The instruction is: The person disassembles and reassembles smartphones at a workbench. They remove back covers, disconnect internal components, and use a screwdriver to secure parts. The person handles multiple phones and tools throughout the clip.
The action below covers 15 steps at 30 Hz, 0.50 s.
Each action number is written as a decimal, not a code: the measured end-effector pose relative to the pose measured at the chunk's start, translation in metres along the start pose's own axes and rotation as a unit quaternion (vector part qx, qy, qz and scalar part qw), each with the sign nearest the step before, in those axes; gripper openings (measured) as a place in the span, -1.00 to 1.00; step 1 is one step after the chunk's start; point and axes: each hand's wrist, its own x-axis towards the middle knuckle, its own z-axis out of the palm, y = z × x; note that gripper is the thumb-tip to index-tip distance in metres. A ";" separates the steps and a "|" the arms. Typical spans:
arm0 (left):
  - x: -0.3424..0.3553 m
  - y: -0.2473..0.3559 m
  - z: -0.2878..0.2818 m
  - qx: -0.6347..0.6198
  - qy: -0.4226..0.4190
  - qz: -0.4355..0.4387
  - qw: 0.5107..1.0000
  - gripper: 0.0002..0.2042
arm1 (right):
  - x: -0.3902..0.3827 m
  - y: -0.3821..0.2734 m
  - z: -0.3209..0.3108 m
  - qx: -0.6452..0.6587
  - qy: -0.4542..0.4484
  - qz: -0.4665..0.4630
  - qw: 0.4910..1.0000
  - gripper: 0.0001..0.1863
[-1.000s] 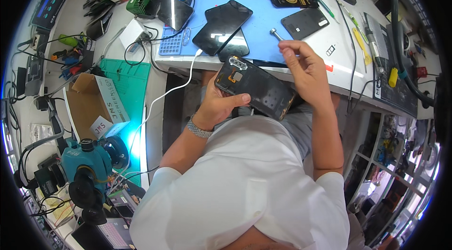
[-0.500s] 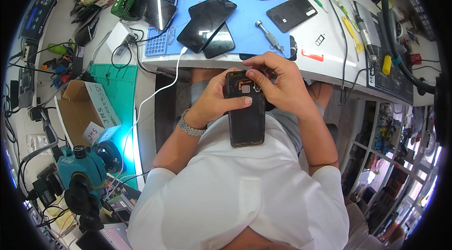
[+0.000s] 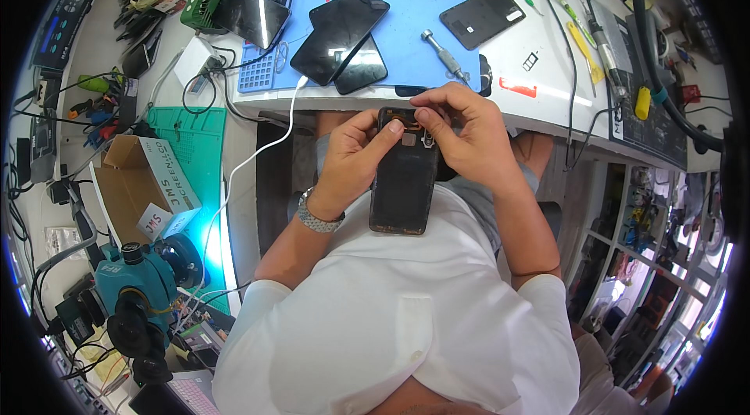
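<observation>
A dark smartphone [image 3: 402, 188] with its back cover off is held upright in front of my white shirt, its inner side facing me. My left hand [image 3: 361, 146] grips its upper left edge, the thumb lying across the top near the pale square part. With my right hand [image 3: 465, 130] I hold the upper right corner, thumb and fingers closed on it beside the camera area. The fingertips behind the phone are hidden. Beyond my hands, a grey screwdriver [image 3: 445, 56] lies on the blue mat [image 3: 422, 17], next to a detached black back cover [image 3: 482, 21].
Two stacked phones [image 3: 340, 36] lie on the mat, with a white cable [image 3: 293, 114] running off them toward the left. An open cardboard box [image 3: 137, 185] and a teal microscope [image 3: 133, 282] stand at my left. Tools [image 3: 605, 52] and a black mat lie at the right.
The phone's lower end has swung slightly left and up. My left thumb has moved up from the phone's middle to near its top, while my right hand stays at the upper corner.
</observation>
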 end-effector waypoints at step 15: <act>0.000 -0.007 0.001 0.046 0.043 0.028 0.998 -0.81 | -0.013 -0.004 0.002 -0.025 0.030 -0.023 0.999 -0.80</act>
